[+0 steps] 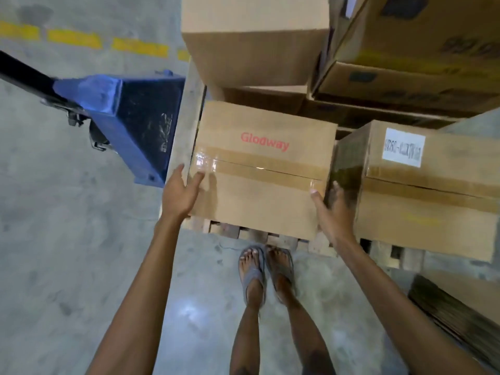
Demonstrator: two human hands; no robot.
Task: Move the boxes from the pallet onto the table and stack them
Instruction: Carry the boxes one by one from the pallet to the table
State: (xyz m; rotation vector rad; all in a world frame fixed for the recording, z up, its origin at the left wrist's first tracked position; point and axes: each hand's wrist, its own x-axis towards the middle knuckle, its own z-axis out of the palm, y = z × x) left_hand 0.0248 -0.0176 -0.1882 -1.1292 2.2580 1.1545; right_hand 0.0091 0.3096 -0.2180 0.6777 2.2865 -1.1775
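- Beneath the grip, wooden pallet [273, 235], Glodway box [259, 169] on its near edge.
- Just right of the grip, labelled box [422, 185]: tight gap, may trap the right hand [331, 209].
- Grip wide, palms flat on the box sides; left hand [180, 190] barely touching, likely slip.

A warehouse, plainly: bare concrete floor [67, 239] with a dashed yellow line [74, 39] at ten o'clock, a blue pallet jack [130, 117] at nine, taped cartons [259, 201] stacked on a wooden pallet [322, 246] at twelve.

Head-worn view, facing steeply down, close above the pallet [286, 240]
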